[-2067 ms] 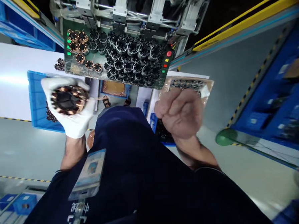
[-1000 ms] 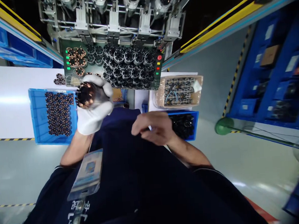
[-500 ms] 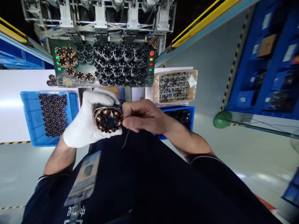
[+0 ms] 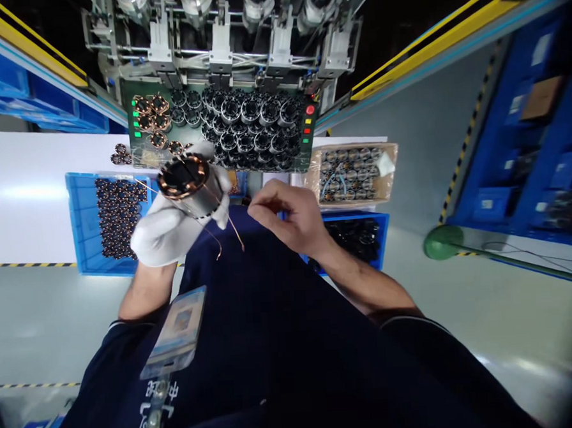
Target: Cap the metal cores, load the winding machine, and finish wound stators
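My left hand (image 4: pixel 165 230), in a white glove, is closed around a motor stator (image 4: pixel 191 187). The stator is a steel ring with copper windings inside, tilted with its open end up and to the left. Loose copper wires (image 4: pixel 236 232) dangle from its lower side, and another sticks out to the left. To the right, apart from the stator, is my bare right hand (image 4: pixel 289 217). Its fingers are curled, thumb against forefinger, with nothing visible between them.
Ahead, a machine's green deck (image 4: pixel 190 134) carries rows of stators. A blue tray (image 4: pixel 90 266) of copper-wound parts is at left. At right are a cardboard box (image 4: pixel 393 170) of metal parts and a blue bin (image 4: pixel 383 241) of dark parts. A green-based stand (image 4: pixel 443 242) is further right.
My right hand has come away from the stator and its wires. My left hand has tipped the stator, so its steel side now shows. The whole view has shifted, moving the surroundings rightward.
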Motion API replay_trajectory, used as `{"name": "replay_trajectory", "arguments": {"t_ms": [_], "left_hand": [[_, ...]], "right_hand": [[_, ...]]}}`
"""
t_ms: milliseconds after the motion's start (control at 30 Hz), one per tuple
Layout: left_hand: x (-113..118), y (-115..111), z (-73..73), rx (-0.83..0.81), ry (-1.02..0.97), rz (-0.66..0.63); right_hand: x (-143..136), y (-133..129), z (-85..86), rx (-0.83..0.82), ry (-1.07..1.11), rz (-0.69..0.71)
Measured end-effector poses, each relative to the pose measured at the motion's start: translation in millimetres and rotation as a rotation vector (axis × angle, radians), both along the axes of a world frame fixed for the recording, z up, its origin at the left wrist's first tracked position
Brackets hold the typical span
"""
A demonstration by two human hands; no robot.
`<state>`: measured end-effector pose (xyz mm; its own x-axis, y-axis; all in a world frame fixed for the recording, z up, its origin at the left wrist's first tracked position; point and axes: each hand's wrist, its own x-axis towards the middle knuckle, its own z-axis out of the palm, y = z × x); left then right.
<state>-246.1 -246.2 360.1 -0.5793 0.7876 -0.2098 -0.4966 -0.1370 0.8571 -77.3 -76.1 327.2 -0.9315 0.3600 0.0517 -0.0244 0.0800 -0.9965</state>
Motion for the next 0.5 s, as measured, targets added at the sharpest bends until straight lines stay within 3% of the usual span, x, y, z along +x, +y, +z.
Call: {"name": "replay_trajectory", "arguments": {"t_ms": [200,367,500], "left_hand": [[2,-2,-12.5,0.035,0.05,-0.094],[2,-17,-14.4,-0.095,0.397,-0.022],[8,-20,-12.6,-0.173,0.749,0.05]], "right_hand": [[-27,1,38.3,0.191,0.345,-0.262],[-40,-5,64.9,0.626,0.397,-0.197],[-44,-10,65.0,0.71,0.343,-0.136]]}}
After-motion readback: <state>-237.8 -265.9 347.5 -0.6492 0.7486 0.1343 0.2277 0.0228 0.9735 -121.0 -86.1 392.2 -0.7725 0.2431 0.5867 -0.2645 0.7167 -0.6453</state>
